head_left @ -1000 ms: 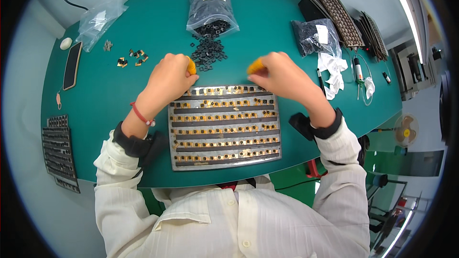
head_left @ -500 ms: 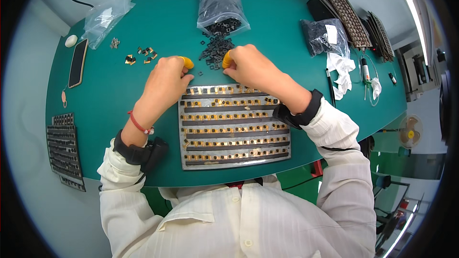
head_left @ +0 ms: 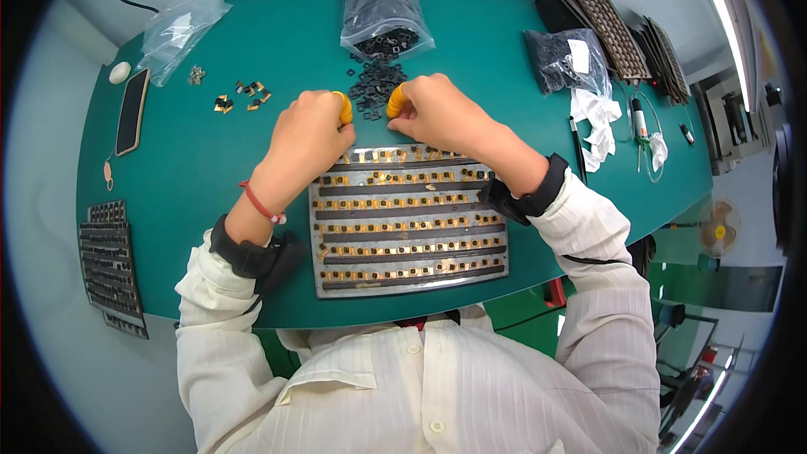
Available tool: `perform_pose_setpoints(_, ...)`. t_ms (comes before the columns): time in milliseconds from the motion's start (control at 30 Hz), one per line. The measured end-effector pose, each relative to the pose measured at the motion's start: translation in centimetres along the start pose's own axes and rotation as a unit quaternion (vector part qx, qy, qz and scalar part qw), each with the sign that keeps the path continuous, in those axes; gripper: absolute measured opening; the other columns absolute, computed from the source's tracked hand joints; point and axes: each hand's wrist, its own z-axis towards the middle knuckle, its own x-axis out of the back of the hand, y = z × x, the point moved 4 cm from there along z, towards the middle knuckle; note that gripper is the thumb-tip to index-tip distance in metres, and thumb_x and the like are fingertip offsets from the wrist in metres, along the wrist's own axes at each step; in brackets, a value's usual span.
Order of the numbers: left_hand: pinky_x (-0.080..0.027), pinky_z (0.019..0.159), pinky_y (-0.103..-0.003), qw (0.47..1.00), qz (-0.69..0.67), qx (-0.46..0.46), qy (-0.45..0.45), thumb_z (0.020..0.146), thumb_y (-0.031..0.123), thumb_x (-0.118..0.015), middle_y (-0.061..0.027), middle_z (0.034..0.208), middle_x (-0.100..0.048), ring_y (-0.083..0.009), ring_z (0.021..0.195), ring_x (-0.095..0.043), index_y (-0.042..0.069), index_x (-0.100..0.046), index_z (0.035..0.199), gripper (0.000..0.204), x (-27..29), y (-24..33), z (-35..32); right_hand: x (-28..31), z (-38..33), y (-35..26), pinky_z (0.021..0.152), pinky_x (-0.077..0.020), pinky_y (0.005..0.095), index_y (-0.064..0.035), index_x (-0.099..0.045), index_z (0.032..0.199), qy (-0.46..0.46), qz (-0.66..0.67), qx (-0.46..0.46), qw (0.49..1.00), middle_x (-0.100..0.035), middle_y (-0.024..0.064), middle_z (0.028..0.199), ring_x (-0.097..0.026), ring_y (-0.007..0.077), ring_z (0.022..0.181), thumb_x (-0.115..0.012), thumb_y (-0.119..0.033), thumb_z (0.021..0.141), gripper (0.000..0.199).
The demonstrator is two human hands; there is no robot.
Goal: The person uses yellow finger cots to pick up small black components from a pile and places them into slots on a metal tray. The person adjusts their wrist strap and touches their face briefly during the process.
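Observation:
My left hand (head_left: 308,133) hovers by the far left corner of a metal tray (head_left: 412,290), its fingers bent together in a pinch. Rows of small gold-and-black parts (head_left: 395,227) sit on that tray between dark strips. My right hand (head_left: 444,114) reaches past the tray's far edge to the near right side of a heap of small black square frames (head_left: 376,84). Its thumb and forefinger are pinched; whatever lies between them is too small or hidden to tell. Both hands wear yellow finger covers. The left fingertips are partly out of sight.
A clear bag of black frames (head_left: 378,4) opens toward the heap. Loose gold-and-black pieces (head_left: 252,94) lie at left, near a phone (head_left: 132,113). Another tray (head_left: 109,265) stands at the left edge. At right are a second bag (head_left: 565,63), tissue (head_left: 598,126) and stacked trays (head_left: 605,29).
My left hand has shifted right and slightly down, over the tray's far left corner. The right hand stays by the heap, moved only a little.

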Motion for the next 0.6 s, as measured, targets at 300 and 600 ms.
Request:
perform_pose_setpoints(300, -0.053, 0.065, -0.036, 0.994, -0.072, -0.055, -0.067, 0.077, 0.006, -0.071, -0.0146, 0.077, -0.064, -0.0267, 0.07, -0.065, -0.006, -0.07, 0.086, 0.015, 2.3, 0.7, -3.6, -0.4, -0.4, -0.2, 0.068, -0.0539, 0.0392, 0.004, -0.071, 0.087, 0.012, -0.04, 0.011, 0.999, -0.069, 0.0198, 0.082, -0.069, 0.0326, 0.075, -0.074, -0.008, 0.078, 0.016)
perform_pose_setpoints(600, -0.052, 0.07, -0.043, 0.994, -0.046, -0.063, -0.075, 0.079, 0.008, -0.068, -0.0156, 0.081, -0.063, -0.0347, 0.077, -0.063, -0.003, -0.068, 0.083, 0.012, 1.4, 1.5, -5.7, 5.3, -7.4, -1.8, 0.065, -0.0506, 0.0346, 0.0021, -0.07, 0.088, 0.098, -0.069, 0.026, 0.992, -0.064, 0.0127, 0.079, -0.066, 0.0255, 0.073, -0.074, -0.008, 0.08, 0.013)
